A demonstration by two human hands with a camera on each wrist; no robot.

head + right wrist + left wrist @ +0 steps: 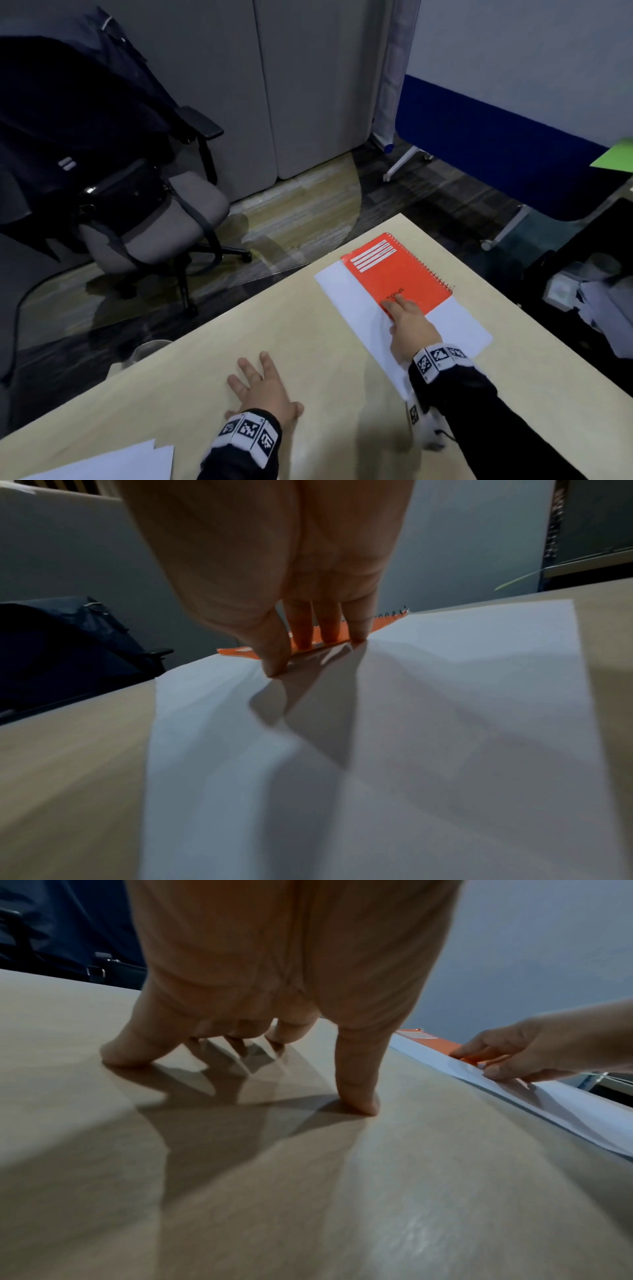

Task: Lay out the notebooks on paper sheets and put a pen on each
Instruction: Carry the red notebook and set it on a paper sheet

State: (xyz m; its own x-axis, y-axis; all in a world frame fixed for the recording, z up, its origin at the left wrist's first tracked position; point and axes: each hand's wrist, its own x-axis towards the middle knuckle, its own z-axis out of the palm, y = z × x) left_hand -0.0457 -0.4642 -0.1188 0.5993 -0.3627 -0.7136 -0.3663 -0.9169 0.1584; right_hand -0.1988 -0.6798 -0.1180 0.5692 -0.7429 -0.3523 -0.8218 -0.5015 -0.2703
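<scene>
My table (308, 342) is a pale wood slab that fills the near half of the head view, its far corner pointing at a grey floor. On its far right part lies a white sheet (455, 329), set at a slant, long side running from near me toward the far corner. The orange notebook (397, 274) sits on the far half of that sheet, cover up, with white ruled lines on a label at its far end and a wire spiral along its right edge; its far corner juts a little past the sheet's far edge. More white paper (113, 462) lies at the near left edge of the table. Off to the far left stands a grey chair (164, 219) draped with a dark coat (68, 113) and a black bag (126, 195). My right hand (411, 325) reaches out over the sheet with straight, close-set fingers (329, 623): their tips press down on the near edge of the notebook, and the thumb presses the paper just beside it, nothing curled round either. My left hand (263, 387) rests well apart from the sheet, to its left, on bare table, fingers spread wide and arched so that only the tips and the thumb (356, 1074) touch the wood, holding nothing. Both wrists wear bands with black and white square markers.
</scene>
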